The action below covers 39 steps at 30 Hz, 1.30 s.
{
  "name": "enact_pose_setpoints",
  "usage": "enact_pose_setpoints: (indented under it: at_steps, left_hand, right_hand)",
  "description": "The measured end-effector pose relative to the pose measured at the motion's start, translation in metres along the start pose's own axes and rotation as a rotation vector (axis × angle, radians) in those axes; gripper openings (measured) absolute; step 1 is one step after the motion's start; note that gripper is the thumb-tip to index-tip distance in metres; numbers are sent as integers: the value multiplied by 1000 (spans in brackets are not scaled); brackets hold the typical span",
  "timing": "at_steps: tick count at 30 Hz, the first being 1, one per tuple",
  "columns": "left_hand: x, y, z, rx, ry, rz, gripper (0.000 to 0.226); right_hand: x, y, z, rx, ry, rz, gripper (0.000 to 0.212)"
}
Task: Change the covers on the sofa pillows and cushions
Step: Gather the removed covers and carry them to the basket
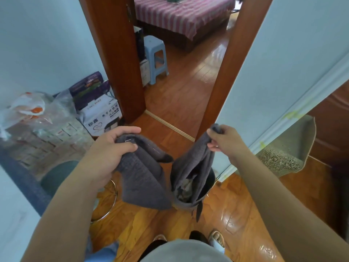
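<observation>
Left hand (111,148) and right hand (224,140), each grip clenched on the grey cushion cover (143,178); best spread taut by opposite corners before fitting.

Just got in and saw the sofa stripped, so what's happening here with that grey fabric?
A person stands by a doorway, holding a dark grey cover up over the wooden floor. The left hand grips one bunched end, and the right hand pinches the other. The middle hangs slack between them.
</observation>
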<state>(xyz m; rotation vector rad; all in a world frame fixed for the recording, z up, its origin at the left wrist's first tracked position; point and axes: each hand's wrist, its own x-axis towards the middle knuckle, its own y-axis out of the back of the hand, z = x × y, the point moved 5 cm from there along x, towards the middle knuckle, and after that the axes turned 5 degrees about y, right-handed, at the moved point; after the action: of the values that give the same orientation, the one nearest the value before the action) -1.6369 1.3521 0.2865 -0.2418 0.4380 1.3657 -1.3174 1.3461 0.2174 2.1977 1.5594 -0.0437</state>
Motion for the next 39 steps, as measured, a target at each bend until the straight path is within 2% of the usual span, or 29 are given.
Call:
enact_pose_setpoints:
  at_steps: [3,6,9,11,12,13,15,16,17,19,21,22,25,28,34,39]
  left_hand:
    - [-5,7,4,22,-40,22,41]
    - [-9,10,4,47,-57,3,41]
    - [-7,4,1,62,-46,16,40]
    - [-3,-6,-3,55,-26,6,40]
    - [0,-14,-5,68,-19,-11,38]
    - [2,-22,-7,96,-19,-34,36]
    - [5,-44,-6,191,-51,-108,29]
    - [7,-58,-3,247,-79,-157,26]
    - [8,-72,2,300,-117,-209,25]
    - [10,-96,15,374,-221,-279,24]
    - [13,-111,28,365,-303,-273,26]
    - [15,-113,31,327,-319,-255,28]
    - [19,-113,26,239,-303,-188,31]
    - [27,-104,1,291,-183,-153,27]
    - [42,-87,-48,274,76,-130,17]
    - [58,-75,-83,305,167,-72,17]
  right_hand:
    - [24,-11,45,-45,-153,59,22]
    - [39,-23,82,7,-290,-19,10]
    - [37,-28,105,-260,-343,-110,16]
    - [20,-35,92,-233,-288,-136,31]
    - [6,-42,80,-142,-263,-191,37]
    - [-16,-49,61,-47,-205,-323,43]
    - [-65,-63,18,-17,29,-640,65]
    - [-84,-67,-1,-30,168,-725,75]
    - [-94,-68,-15,-46,295,-729,79]
    - [-90,-59,-36,-69,428,-544,64]
    - [-72,-41,-40,-102,409,-318,37]
    - [-63,-33,-38,-115,378,-254,31]
    - [-43,-19,-24,-24,270,-209,20]
    - [-26,-14,-4,72,169,-157,18]
    - [18,-3,46,77,-1,-19,14]
    - [66,-15,112,131,-202,137,12]
